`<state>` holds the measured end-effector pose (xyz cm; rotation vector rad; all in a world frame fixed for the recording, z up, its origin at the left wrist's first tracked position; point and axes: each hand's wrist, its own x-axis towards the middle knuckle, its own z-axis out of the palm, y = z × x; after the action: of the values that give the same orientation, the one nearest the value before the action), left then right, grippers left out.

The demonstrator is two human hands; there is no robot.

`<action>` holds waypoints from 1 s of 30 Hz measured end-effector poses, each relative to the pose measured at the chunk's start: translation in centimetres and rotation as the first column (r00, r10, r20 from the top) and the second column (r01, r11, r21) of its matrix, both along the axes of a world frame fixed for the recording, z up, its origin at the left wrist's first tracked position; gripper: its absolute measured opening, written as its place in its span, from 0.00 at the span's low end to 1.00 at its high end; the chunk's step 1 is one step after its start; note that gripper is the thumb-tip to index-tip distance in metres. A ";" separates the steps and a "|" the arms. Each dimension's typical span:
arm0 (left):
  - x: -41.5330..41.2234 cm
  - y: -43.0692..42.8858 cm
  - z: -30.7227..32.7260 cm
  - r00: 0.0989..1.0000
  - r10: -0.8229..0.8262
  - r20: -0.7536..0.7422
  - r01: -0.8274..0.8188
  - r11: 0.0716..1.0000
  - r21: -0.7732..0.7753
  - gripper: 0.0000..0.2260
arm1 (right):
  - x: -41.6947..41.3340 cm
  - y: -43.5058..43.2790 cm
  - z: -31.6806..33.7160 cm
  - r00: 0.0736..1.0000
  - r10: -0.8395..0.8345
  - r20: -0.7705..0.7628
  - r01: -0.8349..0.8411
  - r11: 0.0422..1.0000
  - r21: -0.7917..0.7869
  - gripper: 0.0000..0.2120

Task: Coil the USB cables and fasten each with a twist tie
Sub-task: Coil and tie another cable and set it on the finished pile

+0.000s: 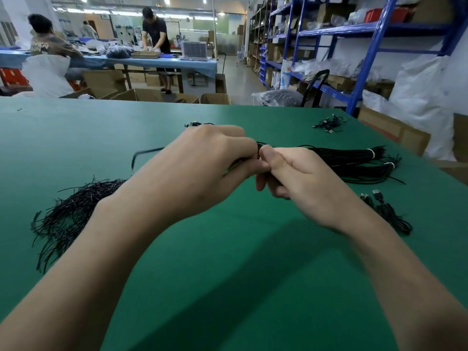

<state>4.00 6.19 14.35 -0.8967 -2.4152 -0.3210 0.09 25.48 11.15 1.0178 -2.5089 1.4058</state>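
Mid-frame, above green table (240, 249): left hand (202, 168) clenched round black cable (148, 151), right hand (298, 178) pinching it, fingers curled, thumbs touching. Left: loose twist ties (71, 206). Right: coiled USB cable (391, 214). Beyond: banded bundles (354, 159).

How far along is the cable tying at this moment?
Looks done: one coiled USB cable at near right, tie not discernible. In hand: left hand and right hand pinch a black strand between them, cable or tie unclear. Left: small cable pile at far right; loose twist ties wait at left.
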 end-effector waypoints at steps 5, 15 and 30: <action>-0.6 -1.7 0.4 0.999 -0.037 -0.033 0.043 0.981 0.188 0.14 | 0.7 -0.2 0.5 0.791 0.428 0.438 -0.324 0.899 -0.294 0.25; -2.6 3.3 -5.2 0.897 -0.332 0.293 -0.009 0.648 0.762 0.18 | 1.7 -0.8 2.1 0.557 0.797 0.232 -0.265 0.436 -0.860 0.15; -0.4 4.7 -3.0 0.927 0.157 0.339 -0.172 0.985 0.014 0.11 | -0.1 -0.5 0.5 0.943 -0.311 -0.116 0.289 0.942 -0.173 0.16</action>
<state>3.55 10.86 11.35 -0.6548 -2.7647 -0.4965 -0.01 24.99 11.70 0.6472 -2.2926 1.3565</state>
